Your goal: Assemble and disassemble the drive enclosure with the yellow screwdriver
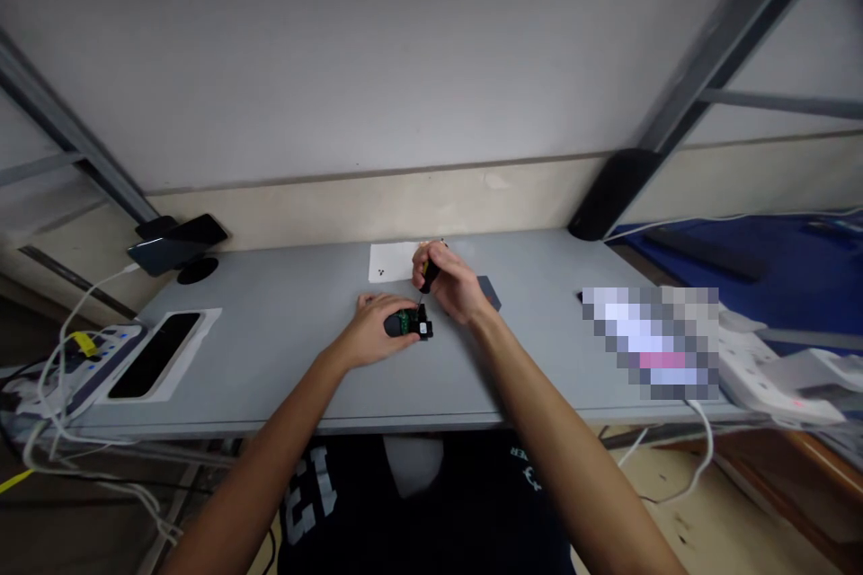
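A small black device with a green circuit board [404, 322] lies on the grey table [270, 332]. My left hand [375, 331] grips it from the left, thumb along its near side and fingers along its far side. Closed around a dark screwdriver with a yellow part [430, 275] is my right hand [453, 280], above and to the right of the device. The thin shaft points down at the device's far edge; whether its tip touches is too small to tell. Behind the hands lies a white sheet [391, 259] with several tiny dark pieces on it, partly hidden by my right hand.
A dark flat object [490, 291] lies beside my right wrist. On the left are a black phone [156, 355], a power strip [111, 359] with cables and a phone on a stand [179, 244]. A black cylinder [613, 195] and another power strip [761, 368] are on the right.
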Demonstrator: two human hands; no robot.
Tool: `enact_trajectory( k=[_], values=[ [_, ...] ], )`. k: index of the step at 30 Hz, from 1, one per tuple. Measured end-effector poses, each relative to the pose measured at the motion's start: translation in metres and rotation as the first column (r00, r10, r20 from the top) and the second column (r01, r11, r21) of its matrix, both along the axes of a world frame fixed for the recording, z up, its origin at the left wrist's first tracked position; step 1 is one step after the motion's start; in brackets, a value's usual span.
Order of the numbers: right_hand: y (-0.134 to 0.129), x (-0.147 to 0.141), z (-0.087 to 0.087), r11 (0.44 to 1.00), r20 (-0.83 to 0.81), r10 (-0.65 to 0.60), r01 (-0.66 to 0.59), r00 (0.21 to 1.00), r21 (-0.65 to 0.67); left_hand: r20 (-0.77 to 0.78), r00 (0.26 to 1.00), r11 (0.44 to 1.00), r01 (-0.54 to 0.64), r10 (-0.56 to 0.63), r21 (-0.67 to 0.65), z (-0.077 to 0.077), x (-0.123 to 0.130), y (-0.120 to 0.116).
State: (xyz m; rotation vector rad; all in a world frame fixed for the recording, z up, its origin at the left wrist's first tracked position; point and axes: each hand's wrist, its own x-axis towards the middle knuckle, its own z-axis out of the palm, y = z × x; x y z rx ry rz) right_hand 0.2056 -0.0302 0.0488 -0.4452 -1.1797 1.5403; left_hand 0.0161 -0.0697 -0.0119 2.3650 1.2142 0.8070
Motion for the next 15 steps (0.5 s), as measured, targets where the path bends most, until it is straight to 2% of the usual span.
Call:
enact_trajectory(
  k=[5, 10, 15],
  values=[
    [0.0017, 0.0049, -0.0036, 0.999, 0.012, 0.025, -0.025, 1.0, -0.036, -0.022, 0.999, 0.999, 0.035, -0.035, -0.013, 0.0041, -0.001, -0.0021],
    [0.0045, 0.003, -0.007, 1.0, 0.074, -0.013, 0.013, 0.997, -0.008, -0.025, 1.0, 1.0, 0.012, -0.013, -0.017, 0.0041, -0.0001, -0.0018],
    [0.0048, 0.0028, -0.0013, 0.998, 0.007, 0.05, -0.05, 0.999, -0.039, 0.008, 1.0, 1.0, -0.004, 0.004, -0.011, 0.0005, 0.0005, -0.0004]
  ],
)
